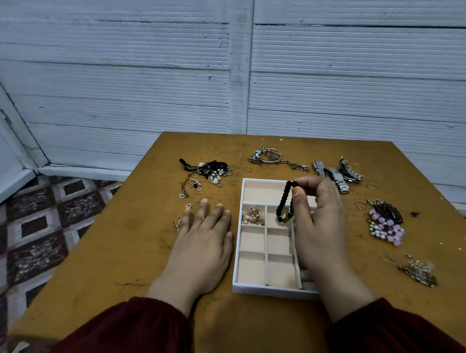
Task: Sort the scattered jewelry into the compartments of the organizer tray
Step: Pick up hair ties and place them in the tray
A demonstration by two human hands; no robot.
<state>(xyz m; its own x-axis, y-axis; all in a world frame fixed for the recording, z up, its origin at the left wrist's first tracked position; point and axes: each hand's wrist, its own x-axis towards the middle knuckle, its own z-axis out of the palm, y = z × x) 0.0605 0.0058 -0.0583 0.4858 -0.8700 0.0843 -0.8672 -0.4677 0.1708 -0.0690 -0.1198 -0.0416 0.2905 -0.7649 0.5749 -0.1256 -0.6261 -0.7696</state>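
Observation:
A white organizer tray (238,233) with pink-lined compartments lies in the middle of the wooden table (122,251). My right hand (320,230) hovers over the tray and pinches a black beaded bracelet (283,201), which hangs down above the tray's upper middle compartments. One small compartment on the left holds pink beaded pieces (253,216). My left hand (203,239) lies flat on the table just left of the tray, fingers straight. My right hand hides the tray's right column.
Scattered jewelry surrounds the tray: a black and pearl tangle (211,170) at the upper left, silver bracelets (269,158) behind, metal watches (337,172), pink and pearl beads (386,228) and gold pieces (416,270) on the right. Small charms (182,214) lie by my left fingers.

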